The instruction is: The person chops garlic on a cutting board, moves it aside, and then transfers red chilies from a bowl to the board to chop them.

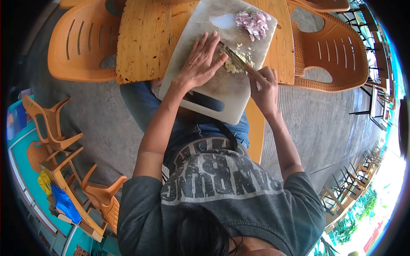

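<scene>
My right hand (265, 88) is wrapped round the handle of a kitchen knife (237, 59), its blade angled up and left across the board. Minced garlic (232, 67) lies in a loose pile around and beneath the blade. My left hand (200, 62) is spread over the white cutting board (205, 96), fingers stretched out, with the fingertips right by the knife's tip and the thumb reaching toward the garlic. At the board's far right corner sits a heap of chopped shallots (254, 24). The board overhangs the table's near edge toward my lap.
A wooden table (143, 42) carries the board. Orange plastic chairs stand at its left (81, 40) and right (337, 51). More chairs (102, 194) and a wooden table with a blue plastic bag (65, 202) are at the lower left.
</scene>
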`<state>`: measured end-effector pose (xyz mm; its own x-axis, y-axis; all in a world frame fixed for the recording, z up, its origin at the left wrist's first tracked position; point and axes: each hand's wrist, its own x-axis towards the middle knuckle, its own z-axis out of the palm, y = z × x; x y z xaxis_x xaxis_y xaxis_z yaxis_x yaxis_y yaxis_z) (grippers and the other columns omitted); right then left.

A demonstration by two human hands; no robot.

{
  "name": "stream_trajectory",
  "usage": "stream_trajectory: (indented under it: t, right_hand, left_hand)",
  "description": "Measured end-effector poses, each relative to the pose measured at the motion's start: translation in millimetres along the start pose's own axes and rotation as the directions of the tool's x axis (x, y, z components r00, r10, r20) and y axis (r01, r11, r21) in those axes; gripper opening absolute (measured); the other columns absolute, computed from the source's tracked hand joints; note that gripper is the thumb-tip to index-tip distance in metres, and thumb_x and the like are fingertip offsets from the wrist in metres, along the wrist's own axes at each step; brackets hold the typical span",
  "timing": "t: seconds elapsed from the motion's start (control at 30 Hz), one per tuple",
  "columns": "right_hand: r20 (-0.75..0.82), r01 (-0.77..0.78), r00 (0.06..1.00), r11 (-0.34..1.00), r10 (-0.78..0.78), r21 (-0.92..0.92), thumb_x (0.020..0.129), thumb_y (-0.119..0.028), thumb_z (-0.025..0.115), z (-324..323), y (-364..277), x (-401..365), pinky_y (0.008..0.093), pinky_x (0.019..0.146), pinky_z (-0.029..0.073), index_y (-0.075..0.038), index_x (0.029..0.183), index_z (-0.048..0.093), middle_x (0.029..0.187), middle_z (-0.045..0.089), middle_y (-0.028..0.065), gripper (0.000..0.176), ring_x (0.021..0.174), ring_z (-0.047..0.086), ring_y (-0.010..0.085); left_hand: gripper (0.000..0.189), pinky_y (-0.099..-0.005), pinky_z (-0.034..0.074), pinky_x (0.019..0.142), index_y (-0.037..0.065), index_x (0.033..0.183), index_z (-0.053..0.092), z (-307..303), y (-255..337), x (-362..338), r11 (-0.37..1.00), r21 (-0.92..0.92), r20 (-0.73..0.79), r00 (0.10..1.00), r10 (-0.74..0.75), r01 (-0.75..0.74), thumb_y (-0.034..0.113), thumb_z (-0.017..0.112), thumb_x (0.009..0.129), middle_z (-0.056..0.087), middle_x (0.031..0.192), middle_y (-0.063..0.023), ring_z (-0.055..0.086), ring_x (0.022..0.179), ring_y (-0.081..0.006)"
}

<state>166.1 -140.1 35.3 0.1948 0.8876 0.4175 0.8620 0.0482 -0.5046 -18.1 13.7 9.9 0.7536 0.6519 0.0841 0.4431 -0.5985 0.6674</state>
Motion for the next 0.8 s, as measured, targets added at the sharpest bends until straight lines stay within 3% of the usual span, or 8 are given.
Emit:
stream_trajectory:
  t: [0.03, 0.27, 0.53, 0.8]
  right_hand:
    - [0.007, 0.019, 1.0, 0.998, -0.019, -0.064, 0.08, 0.003, 0.071, -6.3, -4.6, 3.3, 0.0338, 0.067, 0.045, -0.013, 0.113, 0.076, 0.074, 0.049, 0.0031, 0.037, 0.072, 0.049, 0.0207]
    - [0.038, 0.055, 0.998, 0.998, -0.055, 0.018, 0.079, 0.005, 0.069, 1.0, 18.4, 4.3, 0.037, 0.068, 0.046, -0.013, 0.117, 0.073, 0.078, 0.053, 0.0051, 0.041, 0.073, 0.05, 0.0239]
    - [0.02, 0.117, 0.993, 0.993, -0.116, -0.029, 0.078, 0.004, 0.071, -11.0, 22.6, 17.0, 0.0339, 0.069, 0.045, -0.015, 0.114, 0.075, 0.076, 0.052, 0.0027, 0.041, 0.073, 0.049, 0.0217]
    - [0.072, 0.032, 0.997, 0.999, -0.033, 0.015, 0.08, 0.003, 0.071, -10.5, 23.1, 8.7, 0.0349, 0.067, 0.045, -0.015, 0.115, 0.075, 0.077, 0.052, 0.0033, 0.04, 0.073, 0.049, 0.022]
  left_hand:
    - [0.089, -0.0451, 0.006, 0.126, 0.001, 0.156, 0.021, 0.2, -0.2, -2.5, 1.0, 0.008, 0.015, 1.0, -0.005, 0.005, 0.069, 0.029, 0.098, 0.021, 0.163, -0.0165, 0.009, 0.153, -0.0324]
    - [0.09, -0.0463, 0.006, 0.125, 0.003, 0.157, 0.019, 4.1, 0.1, -4.2, 1.0, 0.018, 0.006, 1.0, -0.011, 0.011, 0.07, 0.03, 0.098, 0.02, 0.164, -0.0157, 0.009, 0.153, -0.0316]
    - [0.091, -0.0467, 0.005, 0.126, 0.006, 0.158, 0.019, 2.3, 1.3, -2.8, 0.999, 0.014, 0.012, 1.0, -0.029, 0.029, 0.071, 0.032, 0.096, 0.02, 0.164, -0.0136, 0.008, 0.154, -0.0311]
    - [0.086, -0.0468, 0.005, 0.126, 0.008, 0.157, 0.021, 3.4, 3.1, -4.8, 0.999, 0.05, 0.027, 1.0, 0.004, -0.005, 0.07, 0.028, 0.098, 0.023, 0.164, -0.0116, 0.008, 0.153, -0.0328]
